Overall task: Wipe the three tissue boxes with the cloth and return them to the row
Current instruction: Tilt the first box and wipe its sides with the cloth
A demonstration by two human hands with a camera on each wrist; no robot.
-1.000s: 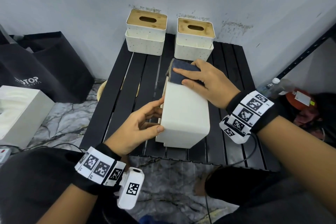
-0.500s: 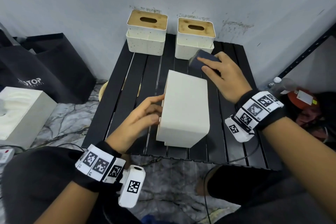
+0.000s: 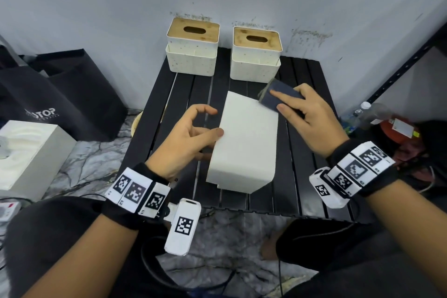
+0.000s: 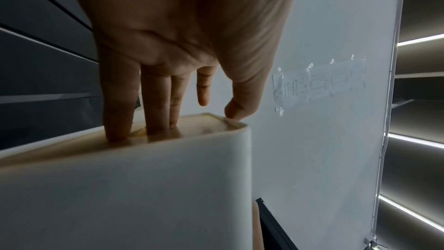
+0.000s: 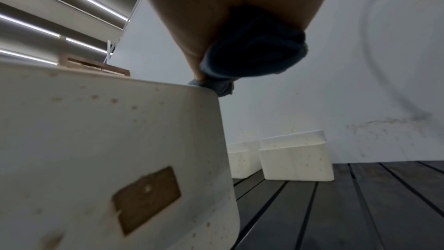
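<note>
Cloth (image 3: 272, 98) sits bunched in our right hand (image 3: 312, 121), pinched at the far right corner of the tipped box (image 3: 244, 147) on the desk (image 3: 183, 89). Our left hand (image 3: 183, 138) presses its side (fingers straight, thumb on top). A second box (image 3: 192, 55) and third box (image 3: 256, 60) stand by the wall.

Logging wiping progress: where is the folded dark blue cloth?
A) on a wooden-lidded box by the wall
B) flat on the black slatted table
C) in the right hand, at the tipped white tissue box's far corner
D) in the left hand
C: the right hand holds the folded dark blue cloth at the far right corner of the white tissue box lying on its side.
</note>
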